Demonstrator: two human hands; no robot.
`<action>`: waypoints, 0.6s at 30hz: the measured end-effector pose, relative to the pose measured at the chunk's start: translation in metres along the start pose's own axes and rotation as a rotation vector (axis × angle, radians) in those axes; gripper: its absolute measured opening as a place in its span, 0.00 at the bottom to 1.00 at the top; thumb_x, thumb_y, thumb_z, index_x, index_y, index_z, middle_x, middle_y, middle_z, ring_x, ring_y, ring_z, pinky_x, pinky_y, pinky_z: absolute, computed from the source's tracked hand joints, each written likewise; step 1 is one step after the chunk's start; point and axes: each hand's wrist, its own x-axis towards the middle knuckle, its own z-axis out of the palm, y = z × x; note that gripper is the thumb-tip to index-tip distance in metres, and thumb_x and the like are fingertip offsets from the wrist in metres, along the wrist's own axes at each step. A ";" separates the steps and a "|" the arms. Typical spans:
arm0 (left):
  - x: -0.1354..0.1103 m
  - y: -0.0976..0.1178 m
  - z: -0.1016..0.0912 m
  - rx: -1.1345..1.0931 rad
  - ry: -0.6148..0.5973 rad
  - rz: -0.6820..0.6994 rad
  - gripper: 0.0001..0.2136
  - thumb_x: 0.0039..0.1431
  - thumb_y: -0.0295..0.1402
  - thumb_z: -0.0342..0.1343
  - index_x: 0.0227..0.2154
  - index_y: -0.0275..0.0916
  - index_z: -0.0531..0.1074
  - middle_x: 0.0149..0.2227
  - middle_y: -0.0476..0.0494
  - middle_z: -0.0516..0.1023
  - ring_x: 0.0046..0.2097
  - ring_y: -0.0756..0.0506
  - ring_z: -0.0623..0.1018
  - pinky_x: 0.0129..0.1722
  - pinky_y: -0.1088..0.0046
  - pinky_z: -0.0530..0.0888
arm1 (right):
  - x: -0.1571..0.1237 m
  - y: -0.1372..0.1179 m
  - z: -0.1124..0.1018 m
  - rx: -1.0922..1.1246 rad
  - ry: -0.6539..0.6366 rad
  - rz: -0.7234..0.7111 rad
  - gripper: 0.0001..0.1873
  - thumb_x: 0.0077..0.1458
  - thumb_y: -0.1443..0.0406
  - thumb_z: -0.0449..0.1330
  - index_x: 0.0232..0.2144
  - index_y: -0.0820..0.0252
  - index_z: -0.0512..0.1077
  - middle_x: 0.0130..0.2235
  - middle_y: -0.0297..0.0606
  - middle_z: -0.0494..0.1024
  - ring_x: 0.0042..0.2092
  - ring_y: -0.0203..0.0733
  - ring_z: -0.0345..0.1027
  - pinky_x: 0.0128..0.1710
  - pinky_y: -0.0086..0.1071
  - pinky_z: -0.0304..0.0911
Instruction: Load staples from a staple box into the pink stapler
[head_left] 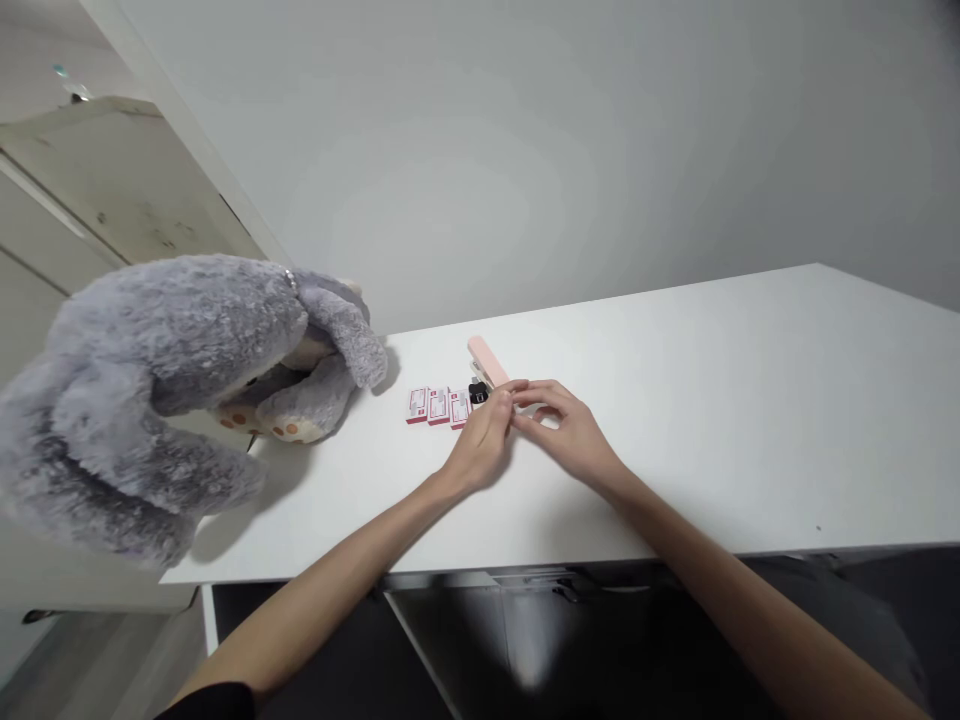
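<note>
White table (720,400), 3 boxes (439,406), stapler (487,361), black object (478,394), plush toy (187,320)

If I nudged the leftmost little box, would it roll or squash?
The leftmost box likely slides rather than rolls, being low and flat-sided. Its straight edges suggest fair stiffness. Pushed rightward, it may bump the middle box close beside it.

And there, at its one o'clock, the left hand (480,442) hides part of the pink stapler (487,360), while at ten o'clock the small boxes (439,406) carry print too tiny to read!
</note>
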 end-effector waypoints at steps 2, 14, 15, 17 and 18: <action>-0.001 -0.001 0.000 0.070 -0.062 0.030 0.30 0.76 0.57 0.38 0.62 0.40 0.71 0.43 0.37 0.81 0.46 0.38 0.79 0.49 0.59 0.75 | 0.000 0.001 0.000 0.028 0.006 -0.003 0.12 0.59 0.53 0.70 0.42 0.50 0.84 0.52 0.41 0.80 0.52 0.49 0.77 0.48 0.42 0.73; 0.024 -0.016 -0.076 0.830 -0.009 0.392 0.22 0.55 0.38 0.64 0.51 0.41 0.70 0.53 0.35 0.74 0.57 0.31 0.71 0.61 0.47 0.65 | 0.003 -0.002 -0.007 0.215 0.129 0.296 0.24 0.53 0.44 0.72 0.41 0.56 0.80 0.38 0.40 0.85 0.41 0.47 0.79 0.44 0.42 0.73; 0.026 -0.018 -0.083 0.868 -0.029 0.383 0.26 0.53 0.41 0.67 0.53 0.41 0.70 0.57 0.33 0.72 0.60 0.30 0.68 0.64 0.45 0.63 | 0.003 -0.003 -0.007 0.205 0.132 0.300 0.25 0.53 0.44 0.72 0.41 0.56 0.80 0.37 0.40 0.84 0.40 0.47 0.79 0.44 0.42 0.72; 0.027 -0.022 -0.094 0.924 -0.049 0.343 0.31 0.51 0.49 0.70 0.55 0.42 0.71 0.62 0.32 0.68 0.66 0.27 0.63 0.68 0.41 0.58 | 0.003 -0.004 -0.007 0.190 0.132 0.308 0.25 0.52 0.44 0.72 0.40 0.56 0.80 0.33 0.38 0.83 0.38 0.47 0.78 0.43 0.42 0.71; 0.027 -0.025 -0.098 0.947 -0.054 0.320 0.32 0.50 0.52 0.71 0.54 0.42 0.73 0.62 0.32 0.68 0.68 0.25 0.61 0.69 0.39 0.55 | 0.003 -0.004 -0.007 0.184 0.130 0.312 0.25 0.52 0.44 0.72 0.40 0.56 0.80 0.31 0.37 0.82 0.38 0.47 0.78 0.43 0.42 0.71</action>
